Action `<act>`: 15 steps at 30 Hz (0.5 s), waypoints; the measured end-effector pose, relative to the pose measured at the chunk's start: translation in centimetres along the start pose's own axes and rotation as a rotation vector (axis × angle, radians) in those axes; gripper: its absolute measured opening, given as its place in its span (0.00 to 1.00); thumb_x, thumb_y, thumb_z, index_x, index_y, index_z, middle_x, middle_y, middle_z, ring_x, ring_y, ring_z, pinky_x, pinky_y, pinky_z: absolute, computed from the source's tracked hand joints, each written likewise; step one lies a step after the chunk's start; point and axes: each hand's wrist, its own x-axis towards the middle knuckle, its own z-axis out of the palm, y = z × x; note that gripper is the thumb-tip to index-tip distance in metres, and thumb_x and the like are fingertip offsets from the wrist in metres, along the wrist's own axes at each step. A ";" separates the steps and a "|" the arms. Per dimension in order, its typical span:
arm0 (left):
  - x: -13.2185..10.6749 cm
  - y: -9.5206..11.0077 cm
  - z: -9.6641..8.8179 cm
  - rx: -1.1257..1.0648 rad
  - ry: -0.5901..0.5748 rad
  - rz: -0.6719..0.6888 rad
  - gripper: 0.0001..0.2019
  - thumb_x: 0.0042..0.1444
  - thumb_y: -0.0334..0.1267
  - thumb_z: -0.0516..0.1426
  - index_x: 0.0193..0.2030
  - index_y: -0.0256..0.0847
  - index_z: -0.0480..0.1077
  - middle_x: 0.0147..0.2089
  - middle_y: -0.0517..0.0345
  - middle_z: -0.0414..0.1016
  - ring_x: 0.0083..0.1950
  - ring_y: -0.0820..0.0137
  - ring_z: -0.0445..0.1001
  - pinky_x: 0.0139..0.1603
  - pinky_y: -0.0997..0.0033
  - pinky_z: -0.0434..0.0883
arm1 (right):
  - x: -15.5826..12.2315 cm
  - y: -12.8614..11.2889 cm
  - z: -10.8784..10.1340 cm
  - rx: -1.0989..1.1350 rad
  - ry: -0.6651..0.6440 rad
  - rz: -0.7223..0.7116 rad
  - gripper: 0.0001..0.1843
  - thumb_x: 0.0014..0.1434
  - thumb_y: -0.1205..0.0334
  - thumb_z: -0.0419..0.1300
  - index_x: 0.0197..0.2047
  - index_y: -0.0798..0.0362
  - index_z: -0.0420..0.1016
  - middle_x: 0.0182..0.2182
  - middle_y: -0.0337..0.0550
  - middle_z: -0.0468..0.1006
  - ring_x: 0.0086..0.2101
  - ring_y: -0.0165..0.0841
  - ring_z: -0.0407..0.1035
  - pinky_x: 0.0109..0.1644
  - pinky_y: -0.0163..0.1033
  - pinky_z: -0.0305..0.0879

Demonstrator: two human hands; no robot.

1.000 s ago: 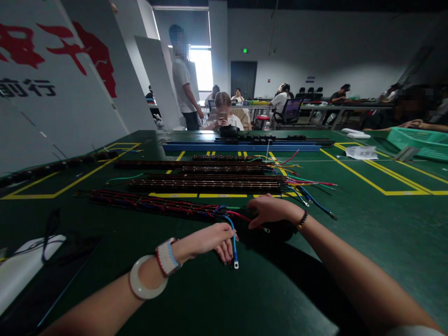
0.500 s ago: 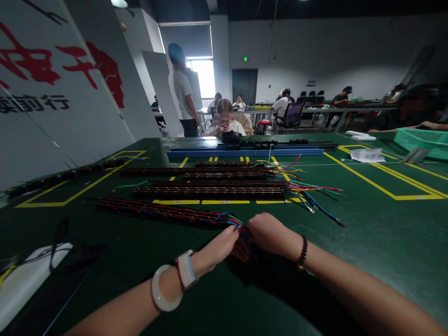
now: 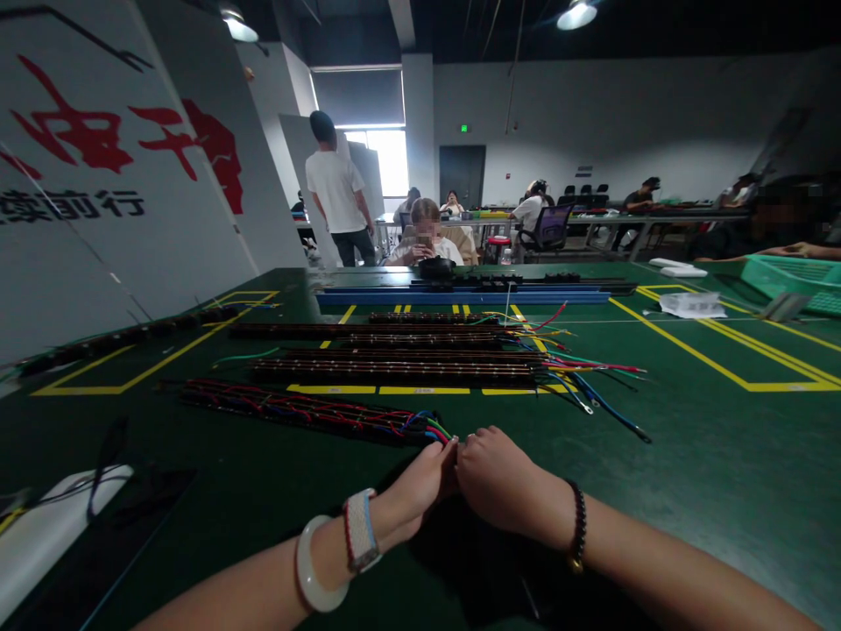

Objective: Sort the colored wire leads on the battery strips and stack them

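wires (image 3: 438, 433) | ends hidden, perhaps inside right hand (image 3: 498, 480) | basket (image 3: 802, 283) | cut off right

Red, blue, green wires (image 3: 440, 431), green table (image 3: 696, 464), yellow lines (image 3: 679, 343)

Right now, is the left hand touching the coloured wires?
Touching: the head view shows the coloured wires running into the grip of the left hand.

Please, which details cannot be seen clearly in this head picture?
Head view:
Coloured wires: ends hidden by the left hand and right hand.
Green basket: cut off by right edge.
White object: cut off by left edge.
Label on the yellow tape: too small to read.
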 end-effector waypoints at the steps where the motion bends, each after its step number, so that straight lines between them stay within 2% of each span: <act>1: 0.1 -0.2 -0.1 -0.024 -0.004 0.002 0.13 0.51 0.46 0.60 0.32 0.38 0.64 0.31 0.58 0.74 0.35 0.71 0.71 0.36 0.71 0.64 | 0.0 -0.2 0.1 -0.010 0.007 0.013 0.13 0.58 0.69 0.53 0.41 0.63 0.77 0.36 0.59 0.78 0.38 0.41 0.72 0.42 0.44 0.64; 5: 0.3 -0.3 -0.4 -0.088 -0.010 -0.034 0.12 0.50 0.44 0.60 0.30 0.38 0.64 0.26 0.63 0.70 0.28 0.76 0.67 0.33 0.75 0.63 | -0.2 -0.4 0.1 -0.006 0.044 0.023 0.13 0.60 0.63 0.54 0.38 0.61 0.78 0.34 0.58 0.78 0.36 0.42 0.72 0.41 0.45 0.65; 8: 0.3 -0.2 -0.5 -0.154 -0.043 -0.076 0.11 0.52 0.43 0.58 0.28 0.38 0.65 0.24 0.63 0.69 0.26 0.77 0.66 0.33 0.75 0.64 | -0.7 0.6 -0.8 0.048 0.088 0.073 0.20 0.64 0.55 0.50 0.34 0.58 0.79 0.30 0.55 0.78 0.32 0.41 0.73 0.37 0.42 0.64; 12: 0.2 0.0 -0.5 -0.111 -0.046 -0.005 0.07 0.54 0.40 0.58 0.35 0.38 0.67 0.33 0.57 0.75 0.35 0.71 0.73 0.41 0.69 0.68 | -0.8 3.1 -1.7 0.092 0.053 0.171 0.24 0.64 0.51 0.48 0.34 0.59 0.79 0.30 0.56 0.79 0.32 0.40 0.74 0.32 0.37 0.61; 15: -0.4 0.4 -0.3 -0.060 -0.102 0.019 0.08 0.58 0.41 0.55 0.37 0.37 0.66 0.37 0.53 0.76 0.40 0.69 0.74 0.43 0.67 0.69 | 0.1 5.2 -1.4 0.166 -0.053 0.141 0.25 0.63 0.49 0.49 0.35 0.60 0.80 0.31 0.55 0.79 0.29 0.37 0.72 0.28 0.35 0.57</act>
